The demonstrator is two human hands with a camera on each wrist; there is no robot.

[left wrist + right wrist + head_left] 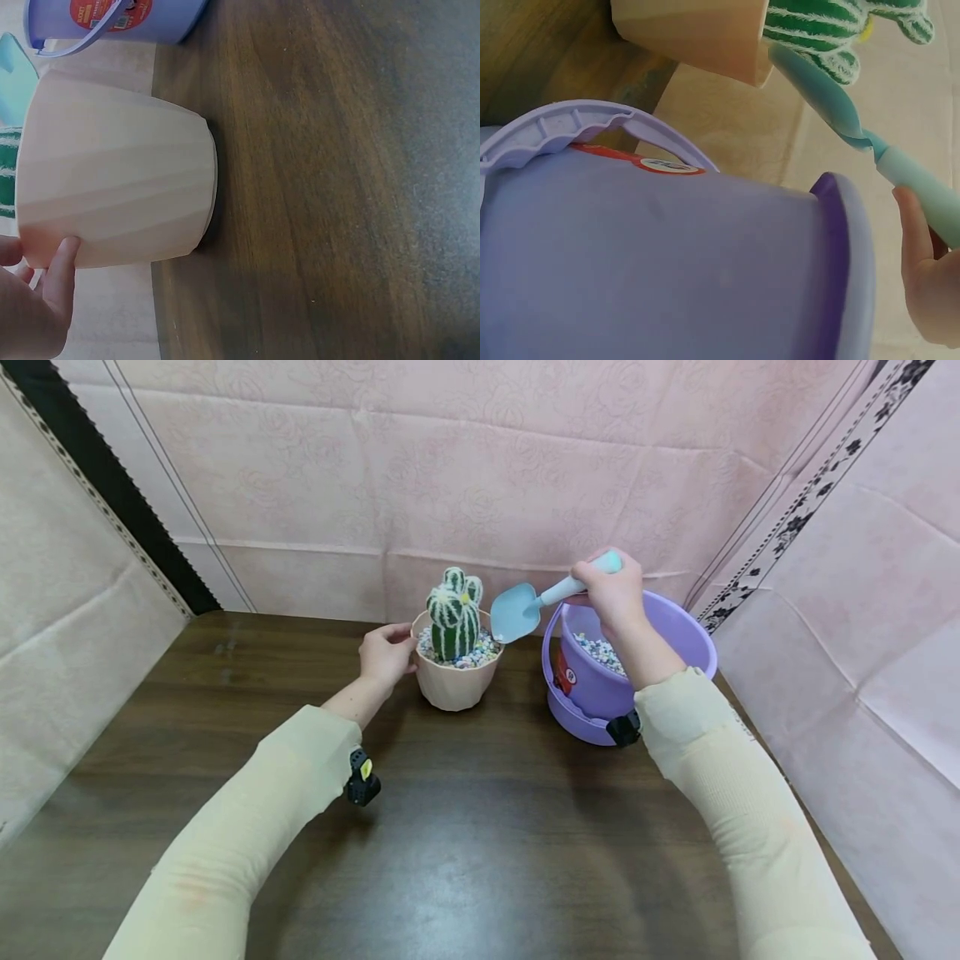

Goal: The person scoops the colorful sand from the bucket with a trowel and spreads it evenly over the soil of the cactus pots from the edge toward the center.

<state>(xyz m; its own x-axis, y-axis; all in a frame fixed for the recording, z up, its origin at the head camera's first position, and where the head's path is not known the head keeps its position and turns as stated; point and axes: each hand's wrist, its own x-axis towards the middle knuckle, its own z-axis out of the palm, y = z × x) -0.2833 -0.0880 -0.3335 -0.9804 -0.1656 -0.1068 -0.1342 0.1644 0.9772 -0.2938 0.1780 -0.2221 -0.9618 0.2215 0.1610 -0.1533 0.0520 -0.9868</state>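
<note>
A cream-coloured ribbed plant pot [454, 685] stands on the table, holding a green cactus with white stripes [454, 622] amid small multicoloured pebbles [483, 649]. My left hand [387, 655] holds the pot's left rim, one finger on the outer wall [112, 172] in the left wrist view. In my right hand [611, 589] is the handle of a light blue toy shovel [516, 612]. Its scoop tilts down toward the pot, the tip right at the right rim. The right wrist view shows the shovel [825, 97] side-on, beside the cactus [817, 26].
A purple bucket [596, 689] with similar pebbles inside [600, 652] stands at right, partly behind my right forearm. Its carrying handle [592, 116] hangs down on the near side. Patterned pale pink cloth [495, 485] walls the dark wooden table [450, 827] at back and sides.
</note>
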